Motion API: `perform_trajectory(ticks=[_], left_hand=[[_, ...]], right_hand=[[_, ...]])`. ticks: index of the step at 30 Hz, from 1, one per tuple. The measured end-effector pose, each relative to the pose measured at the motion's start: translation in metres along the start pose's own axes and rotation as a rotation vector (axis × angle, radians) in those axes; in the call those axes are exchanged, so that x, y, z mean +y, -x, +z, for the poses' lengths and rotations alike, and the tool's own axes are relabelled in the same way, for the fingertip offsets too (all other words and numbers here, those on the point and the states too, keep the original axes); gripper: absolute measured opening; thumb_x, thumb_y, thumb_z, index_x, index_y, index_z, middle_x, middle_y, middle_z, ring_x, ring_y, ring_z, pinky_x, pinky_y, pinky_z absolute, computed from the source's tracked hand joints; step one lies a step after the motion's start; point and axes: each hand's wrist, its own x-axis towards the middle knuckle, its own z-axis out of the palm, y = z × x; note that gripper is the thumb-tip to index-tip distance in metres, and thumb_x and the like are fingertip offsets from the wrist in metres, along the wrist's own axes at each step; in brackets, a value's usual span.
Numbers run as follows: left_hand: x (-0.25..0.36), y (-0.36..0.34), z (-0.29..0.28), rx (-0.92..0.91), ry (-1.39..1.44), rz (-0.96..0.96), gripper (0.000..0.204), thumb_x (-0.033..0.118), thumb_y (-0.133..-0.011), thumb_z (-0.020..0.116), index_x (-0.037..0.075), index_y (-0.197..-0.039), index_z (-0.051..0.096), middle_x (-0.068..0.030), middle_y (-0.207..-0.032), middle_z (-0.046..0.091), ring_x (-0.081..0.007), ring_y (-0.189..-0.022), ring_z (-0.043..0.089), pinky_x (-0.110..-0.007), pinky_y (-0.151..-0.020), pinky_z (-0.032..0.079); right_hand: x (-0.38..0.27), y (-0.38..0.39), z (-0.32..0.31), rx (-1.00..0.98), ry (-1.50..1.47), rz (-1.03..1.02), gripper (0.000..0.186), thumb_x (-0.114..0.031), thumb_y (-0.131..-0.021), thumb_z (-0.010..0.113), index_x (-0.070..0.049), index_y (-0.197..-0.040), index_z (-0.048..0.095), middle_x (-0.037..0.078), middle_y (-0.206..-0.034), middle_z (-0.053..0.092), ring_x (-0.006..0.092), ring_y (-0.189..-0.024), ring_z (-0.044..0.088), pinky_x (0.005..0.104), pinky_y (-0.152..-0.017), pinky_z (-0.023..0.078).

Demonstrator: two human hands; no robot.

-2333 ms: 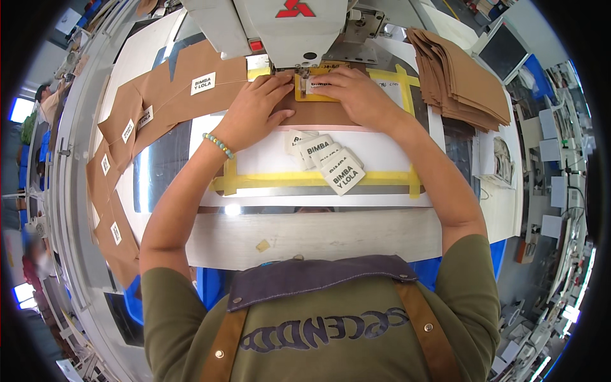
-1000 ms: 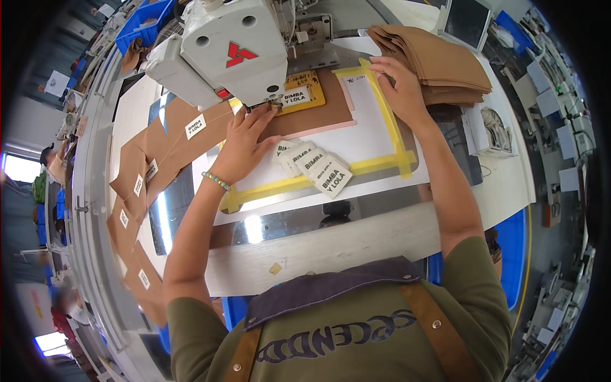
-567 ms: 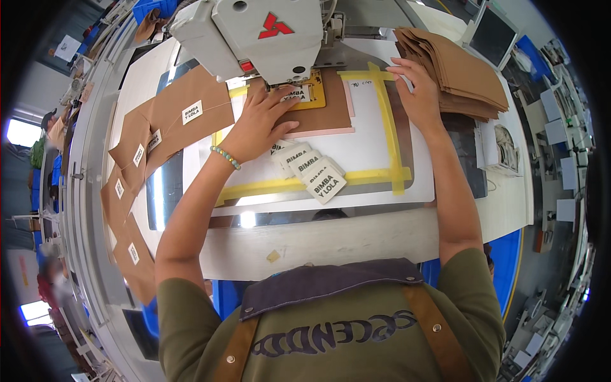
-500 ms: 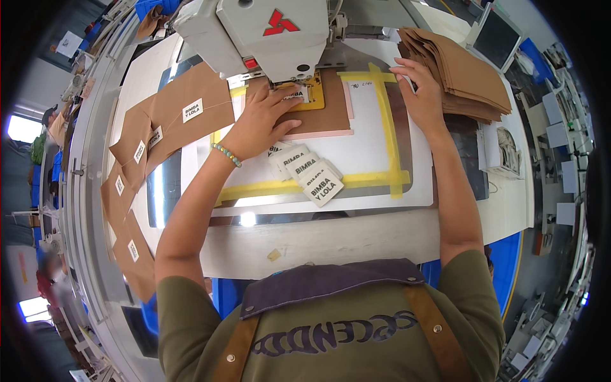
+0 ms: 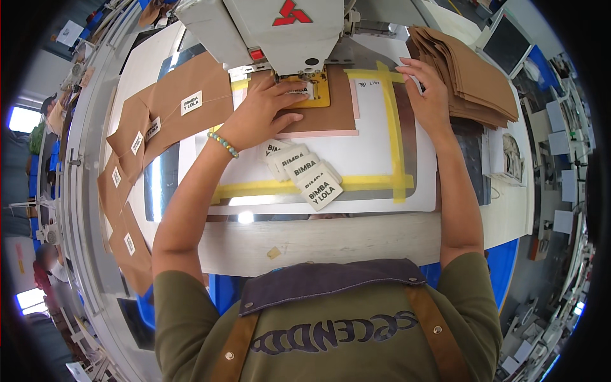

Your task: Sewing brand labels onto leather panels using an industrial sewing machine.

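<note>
My left hand (image 5: 262, 114), a beaded bracelet at its wrist, lies flat with fingers spread beneath the head of a sewing machine (image 5: 280, 32). Its fingertips rest at a white label (image 5: 297, 90) set in a yellow template frame (image 5: 323, 95). Under the frame is a brown fabric piece (image 5: 324, 121); the fingers hide part of the label. To the right, my right hand (image 5: 428, 95) hovers by the yellow-taped border (image 5: 396, 127), fingers loosely bent and apart, with nothing clearly visible in them. Several loose white labels (image 5: 315, 178) overlap in a pile in front of my left hand.
A stack of brown pieces (image 5: 474, 76) lies at the right, beside a monitor (image 5: 506, 41) and a white box (image 5: 506, 156). Several labelled brown pieces (image 5: 184, 79), apparently joined by thread, trail off the table's left side. A tape scrap (image 5: 273, 253) lies near the front edge.
The whole view has shifted slightly. My left hand stays spread at the label, and my right hand stays beside the taped border with its fingers a little more bent.
</note>
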Motion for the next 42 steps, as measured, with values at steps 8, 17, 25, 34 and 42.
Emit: perform_trajectory(ticks=[8,17,25,34,42], left_hand=[[-0.001,-0.002,-0.001,-0.013,-0.008,-0.001,0.039,0.027,-0.099,0.079,0.014,-0.137,0.078,-0.0038,-0.155,0.065,-0.0342,-0.141,0.052,-0.046,-0.121,0.044],[-0.012,-0.005,0.004,0.024,-0.068,0.009,0.044,0.027,-0.1,0.077,0.013,-0.142,0.075,-0.005,-0.152,0.068,-0.0338,-0.131,0.056,-0.045,-0.119,0.044],[-0.016,-0.003,0.001,0.019,0.013,-0.134,0.053,0.026,-0.099,0.08,0.006,-0.146,0.068,-0.0176,-0.14,0.068,-0.038,-0.133,0.055,-0.047,-0.117,0.046],[-0.043,0.038,-0.019,0.055,0.13,-0.215,0.065,0.026,-0.091,0.088,0.003,-0.147,0.065,-0.0132,-0.157,0.058,-0.0366,-0.148,0.051,-0.045,-0.125,0.043],[-0.052,0.042,-0.02,0.027,0.162,-0.303,0.067,0.023,-0.088,0.09,0.014,-0.151,0.067,-0.0074,-0.163,0.056,-0.0321,-0.15,0.049,-0.045,-0.127,0.039]], right_hand=[[0.0,0.0,-0.002,0.0,-0.011,0.014,0.02,-0.006,-0.105,0.067,-0.005,-0.119,0.081,0.009,-0.136,0.076,0.0295,-0.13,0.067,0.0396,-0.111,0.052],[-0.001,0.003,0.001,0.005,-0.016,0.01,0.02,-0.006,-0.104,0.067,-0.004,-0.119,0.08,0.01,-0.136,0.076,0.0297,-0.129,0.068,0.0393,-0.108,0.053],[-0.003,0.004,0.0,-0.034,-0.018,0.021,0.02,-0.005,-0.105,0.067,-0.003,-0.121,0.079,0.011,-0.133,0.077,0.029,-0.126,0.07,0.0384,-0.112,0.051],[-0.05,0.016,0.017,-0.413,-0.076,-0.186,0.031,-0.009,-0.105,0.066,-0.005,-0.134,0.076,0.007,-0.146,0.072,0.0307,-0.136,0.062,0.0429,-0.119,0.048],[-0.053,0.016,0.022,-0.614,-0.014,-0.189,0.034,-0.011,-0.105,0.066,-0.004,-0.136,0.075,0.002,-0.156,0.066,0.0303,-0.145,0.055,0.0445,-0.123,0.045]])
